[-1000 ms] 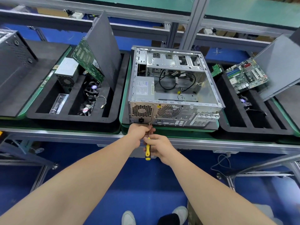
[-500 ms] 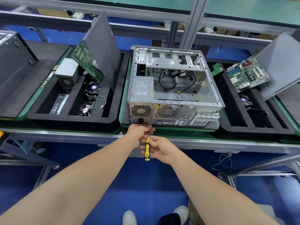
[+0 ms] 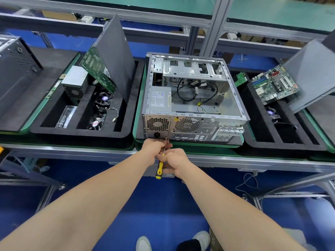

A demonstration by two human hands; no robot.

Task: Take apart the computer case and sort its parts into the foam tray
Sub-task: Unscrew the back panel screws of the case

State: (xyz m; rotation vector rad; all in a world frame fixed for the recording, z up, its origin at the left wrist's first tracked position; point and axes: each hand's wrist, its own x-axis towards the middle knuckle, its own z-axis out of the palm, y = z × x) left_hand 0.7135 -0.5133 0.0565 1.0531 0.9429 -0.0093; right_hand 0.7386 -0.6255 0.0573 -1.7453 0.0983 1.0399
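Here, a bench [image 3: 72,151] of aluminium rails stands over a blue floor [image 3: 163,201]. At its left, a black foam tray [image 3: 78,134] holds a power supply [image 3: 75,82], fans [image 3: 102,100] and a leaning side panel [image 3: 117,57]. In the middle the computer case [image 3: 226,98] lies open side up. At its rear panel's lower edge, the left hand [image 3: 154,147] pinches the screwdriver [image 3: 159,169] by the shaft, and the right hand [image 3: 176,160] grips the yellow handle. At the right, a second foam tray [image 3: 282,144] carries a motherboard [image 3: 273,84].

Bare forearms [image 3: 87,205], white shoes [image 3: 144,243], dk trouser leg [image 3: 188,246].
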